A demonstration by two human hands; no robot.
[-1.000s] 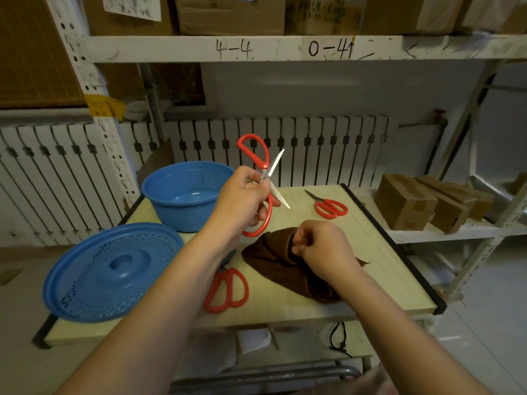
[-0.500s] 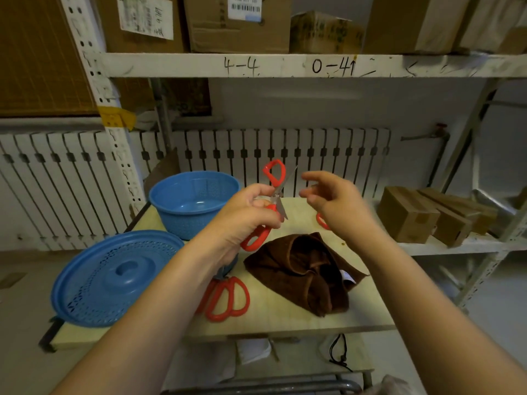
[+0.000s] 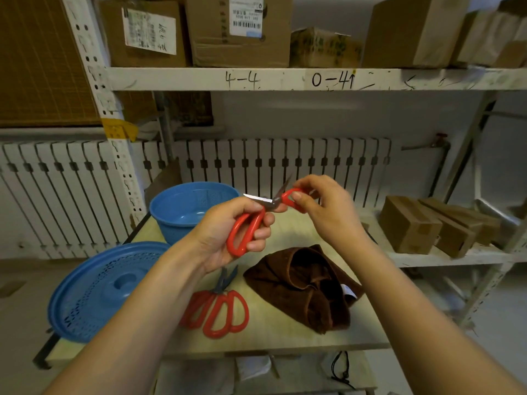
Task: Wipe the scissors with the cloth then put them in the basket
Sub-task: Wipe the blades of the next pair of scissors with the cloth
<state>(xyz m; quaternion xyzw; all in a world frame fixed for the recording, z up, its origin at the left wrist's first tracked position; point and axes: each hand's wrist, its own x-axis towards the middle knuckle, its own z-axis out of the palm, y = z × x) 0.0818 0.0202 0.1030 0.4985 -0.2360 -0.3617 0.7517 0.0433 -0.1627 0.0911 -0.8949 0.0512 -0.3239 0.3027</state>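
Red scissors [image 3: 258,216] held up above table [image 3: 273,334], blades spread. L hand [image 3: 228,235] grips lower loop, R hand [image 3: 322,212] pinches upper loop, probably to close. Brown cloth [image 3: 305,286] lies below; blue basket [image 3: 188,209] behind.

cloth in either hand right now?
No: the cloth lies on the table, while both hands grip the held scissors.

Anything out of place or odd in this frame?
The held scissors are spread wide open, left hand on one handle, right hand on the other. The cloth lies crumpled on the table, untouched. Nothing spilled or broken.
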